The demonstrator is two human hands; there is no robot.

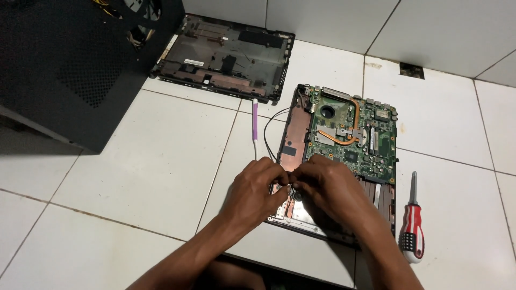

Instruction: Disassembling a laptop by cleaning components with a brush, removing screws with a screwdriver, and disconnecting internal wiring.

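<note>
Left hand (257,185): fingers curled inward, tips pinched against something small at the near-left corner of the opened laptop; what it grips is hidden by the knuckles, so I cannot tell.
Right hand (328,185): likewise curled, fingertips meeting the left hand's over the same spot; grip contents not visible.
Opened laptop base (344,156): lies directly under and beyond both hands, its long axis running away from the person and tilted slightly to the right; both hands are equally close, meeting at its near end.
Motherboard (355,134): green, exposed, just beyond the right hand, with a copper heat pipe (349,129) curving across it (a bare silver chip pad sits at the far-left part).
Small dark round part (295,194): peeks out between the two hands, touching the near edge of the chassis; its kind is unclear.
Black wire (273,126): loops from the chassis, beyond the left hand.
Purple-and-white tool (255,126): slim, on the tile beyond the left hand, beside the chassis.
Screwdriver (411,225): red, white and black handle, right of the right forearm, apart from the laptop.
Removed bottom cover (226,56): black, far beyond the left hand.
Black computer case (75,64): far left.
Floor (134,172): white tiles.
</note>
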